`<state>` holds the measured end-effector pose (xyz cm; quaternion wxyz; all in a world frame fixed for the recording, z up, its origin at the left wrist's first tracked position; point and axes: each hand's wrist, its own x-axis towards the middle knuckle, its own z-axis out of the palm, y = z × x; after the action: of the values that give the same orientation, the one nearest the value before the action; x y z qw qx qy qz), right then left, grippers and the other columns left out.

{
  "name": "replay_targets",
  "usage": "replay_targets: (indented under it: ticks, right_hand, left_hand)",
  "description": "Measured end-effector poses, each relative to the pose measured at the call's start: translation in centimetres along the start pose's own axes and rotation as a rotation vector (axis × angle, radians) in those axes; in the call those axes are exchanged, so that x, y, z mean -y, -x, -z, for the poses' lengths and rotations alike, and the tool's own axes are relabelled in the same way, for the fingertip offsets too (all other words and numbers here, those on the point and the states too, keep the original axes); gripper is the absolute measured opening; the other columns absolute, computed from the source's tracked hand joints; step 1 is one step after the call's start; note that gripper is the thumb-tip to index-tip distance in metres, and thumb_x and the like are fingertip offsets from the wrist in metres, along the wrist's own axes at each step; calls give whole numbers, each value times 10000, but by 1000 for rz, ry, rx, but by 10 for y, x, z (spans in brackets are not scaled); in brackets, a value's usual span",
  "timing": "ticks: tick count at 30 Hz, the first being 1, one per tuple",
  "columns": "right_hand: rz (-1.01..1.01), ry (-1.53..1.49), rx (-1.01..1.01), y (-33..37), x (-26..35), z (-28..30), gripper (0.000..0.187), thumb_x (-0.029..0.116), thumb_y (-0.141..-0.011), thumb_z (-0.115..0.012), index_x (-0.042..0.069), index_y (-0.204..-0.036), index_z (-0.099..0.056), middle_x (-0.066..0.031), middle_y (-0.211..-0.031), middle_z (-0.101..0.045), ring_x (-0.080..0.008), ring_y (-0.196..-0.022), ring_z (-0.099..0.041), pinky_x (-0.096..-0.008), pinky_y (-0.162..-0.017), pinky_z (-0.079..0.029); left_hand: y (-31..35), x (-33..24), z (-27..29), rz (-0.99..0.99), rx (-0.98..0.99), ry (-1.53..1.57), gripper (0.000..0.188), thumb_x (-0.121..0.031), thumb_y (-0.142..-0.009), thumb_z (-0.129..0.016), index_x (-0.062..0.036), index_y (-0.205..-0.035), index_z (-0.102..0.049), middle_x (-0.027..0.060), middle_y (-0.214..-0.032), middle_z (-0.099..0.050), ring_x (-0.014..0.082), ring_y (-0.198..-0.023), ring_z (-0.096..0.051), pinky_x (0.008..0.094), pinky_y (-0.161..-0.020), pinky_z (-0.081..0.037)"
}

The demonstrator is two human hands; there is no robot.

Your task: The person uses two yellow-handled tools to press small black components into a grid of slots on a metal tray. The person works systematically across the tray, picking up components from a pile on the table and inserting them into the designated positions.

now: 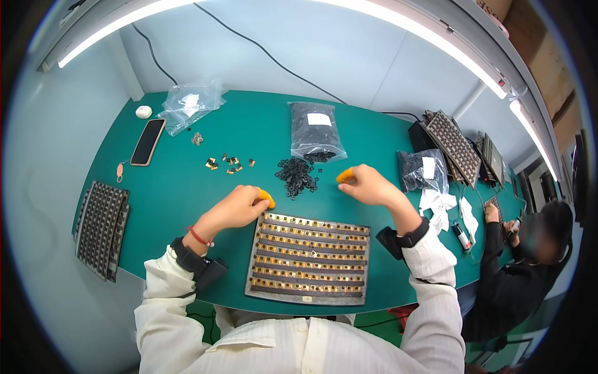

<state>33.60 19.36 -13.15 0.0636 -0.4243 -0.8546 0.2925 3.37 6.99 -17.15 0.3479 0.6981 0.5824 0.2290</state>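
Note:
A grey tray (306, 300) lies on the table in front of me, filled with rows of small gold pieces with black centres. Over its far left corner, my left hand (240, 207) has its thumb and yellow-covered index finger pressed together. Whatever it pinches, if anything, is too small to make out. My right hand (372, 187) hovers beyond the tray's far right corner, right of a pile of small black parts (296, 177). Its yellow-covered finger and thumb are also closed together, and anything between them is hidden.
Loose gold-and-black pieces (232, 165) lie left of the pile. A bag of black parts (313, 128) stands behind it, another bag (418, 171) to the right. A phone (148, 142) and stacked trays (103, 227) are at left. A co-worker (529, 268) works at right.

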Motion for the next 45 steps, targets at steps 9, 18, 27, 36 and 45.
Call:
replay_targets:
  ticks: [9, 18, 27, 36, 45]
  right_hand:
    - [-130, 102, 19, -39, 35, -28, 255, 76, -838, -654, -59, -1051, -691, -262, -981, -697, -388, -958, -681, -431, -836, -541]
    - [-97, 48, 71, -16, 12, -23, 219, 17, -820, -653, -93, -1007, -683, -207, -891, -718, -295, -828, -707, -362, -763, -551]
    - [28, -4, 193, -9, 57, -40, 231, 81, -793, -753, -72, -959, -704, -177, -818, -718, -249, -754, -710, -340, -690, -552]
    - [126, 31, -21, -22, 61, -67, 139, 80, -797, -712, -52, -834, -692, -236, -776, -680, -387, -756, -682, -432, -692, -544]
    - [63, 108, -56, 2, 53, -56, 146, 24, -802, -711, -79, -905, -700, -209, -777, -699, -324, -712, -700, -380, -661, -556]
  left_hand:
    - [-35, -16, -12, -31, -144, -129, 264, -135, -945, -524, 89, -830, -603, 267, -1027, -569, 425, -982, -581, 485, -883, -459]
    - [-24, -19, 2, 10, -80, -129, 237, -110, -878, -671, 56, -1045, -696, 164, -870, -655, 310, -756, -655, 385, -699, -525]
    - [-28, -14, -25, -151, -154, -98, 216, -121, -751, -812, 23, -877, -711, 147, -847, -652, 288, -798, -667, 380, -710, -531]
    - [-16, -14, -6, -139, -153, -281, 236, -57, -722, -798, 38, -917, -704, 169, -870, -666, 329, -814, -657, 408, -719, -532]
    - [-17, -11, 4, -82, -76, -228, 240, -29, -721, -797, 49, -928, -703, 183, -844, -701, 309, -788, -691, 377, -715, -553]
